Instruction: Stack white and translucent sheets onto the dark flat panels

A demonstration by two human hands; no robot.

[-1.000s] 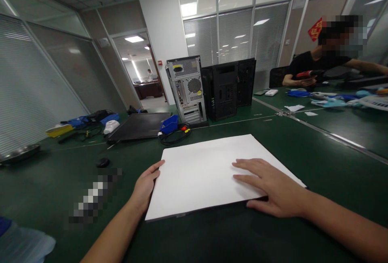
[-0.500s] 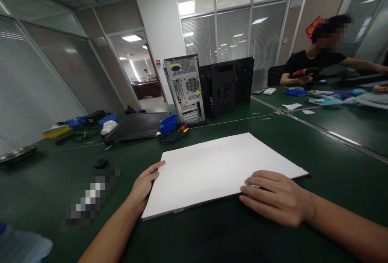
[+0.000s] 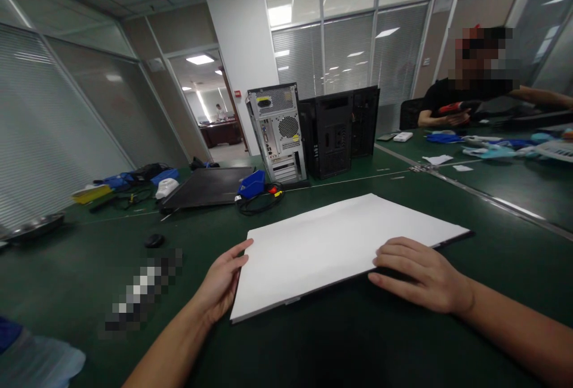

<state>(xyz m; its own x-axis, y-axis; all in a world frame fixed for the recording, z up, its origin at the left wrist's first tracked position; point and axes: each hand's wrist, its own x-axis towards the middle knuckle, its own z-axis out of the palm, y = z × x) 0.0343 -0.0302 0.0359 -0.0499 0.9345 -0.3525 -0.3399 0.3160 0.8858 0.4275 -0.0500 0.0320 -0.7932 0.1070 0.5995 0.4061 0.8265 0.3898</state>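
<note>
Panel (image 3: 322, 239), white-faced and thin, lies over the green table (image 3: 514, 280) in the head view. The left hand (image 3: 220, 283) holds its left edge, apparently to steady it; the right hand (image 3: 425, 276) straddles the near edge, its grip unclear. No writing is legible on it.

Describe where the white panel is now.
In the head view, the white panel is below centre, over the green table, with the left hand at its left edge and the right hand at its near edge.
</note>
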